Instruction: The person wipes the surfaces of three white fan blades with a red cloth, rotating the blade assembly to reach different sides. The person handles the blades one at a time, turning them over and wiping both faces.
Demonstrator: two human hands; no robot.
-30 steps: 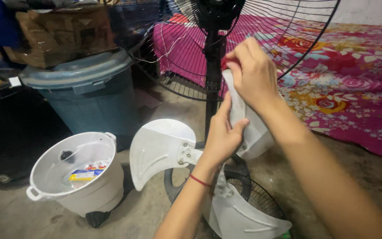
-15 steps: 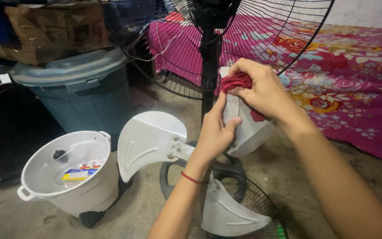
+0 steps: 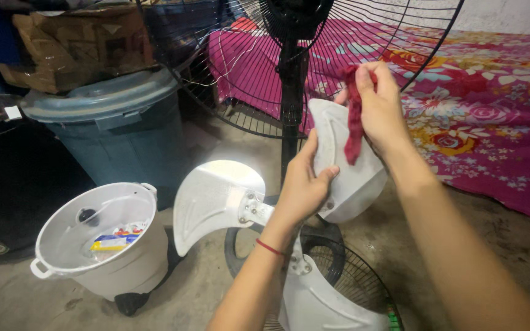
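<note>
Here we grip the white fan blade set (image 3: 338, 165) at its hub with our left hand (image 3: 302, 187), fingers curled tight round the middle, which looks the sound place to hold it, since the thin plastic blades seem light, smooth and likely to flex. Above, our right hand (image 3: 378, 107) pinches a limp red cloth (image 3: 354, 119) against the upper blade. Behind stand the fan stand (image 3: 291, 92), the white bucket (image 3: 102, 239) and the grey bin (image 3: 111, 129).

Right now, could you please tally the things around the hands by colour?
White: 2, fan blade assembly, bucket
Red: 1, rag
Blue-grey: 1, lidded bin
Black: 2, standing fan, loose grille
Total: 6
</note>
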